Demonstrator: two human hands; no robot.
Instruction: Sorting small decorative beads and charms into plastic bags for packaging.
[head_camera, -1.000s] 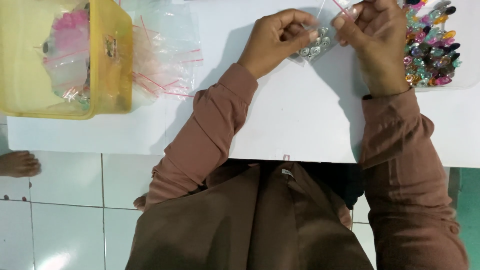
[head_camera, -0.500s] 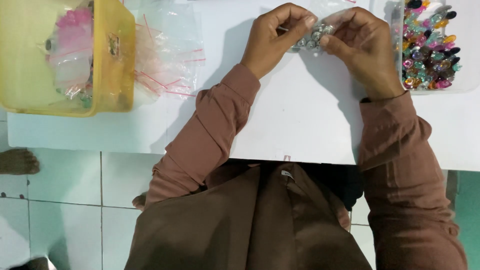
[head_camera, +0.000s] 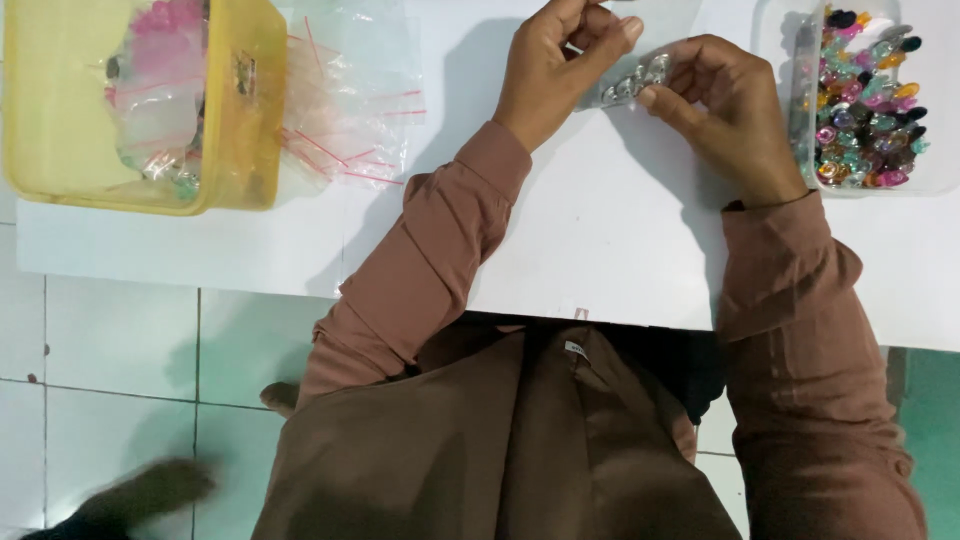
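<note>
The white counter (head_camera: 620, 250) fills the upper part of the view, with pale floor tiles (head_camera: 120, 360) below its near edge. At the far left stands a yellow tub (head_camera: 240, 150) holding filled clear bags with pink and green contents; its left side is cut off by the frame. Just beside the tub lies a loose heap of empty clear bags (head_camera: 350, 110) with thin red strips. At the far right a clear tray (head_camera: 940, 170) is full of small coloured beads, its top edge out of view.

Both hands are raised over the far middle of the counter. The left hand (head_camera: 555, 70) and the right hand (head_camera: 725, 115) each pinch one end of a small clear bag of silvery pieces (head_camera: 635, 82), fingers closed on it from both sides; the bag hangs between them, tilted, just above the counter. The plastic itself is hard to make out; only the shiny contents show clearly.

Half a second ago the hands were pressed close together with the bag bunched between them. Now they have drawn slightly apart and the bag lies stretched out in a slanted line. The view has also shifted, so the fingertips of the left hand reach the top edge. A dark blurred shape (head_camera: 140, 495) has come in at the lower left corner, too smeared to identify.
</note>
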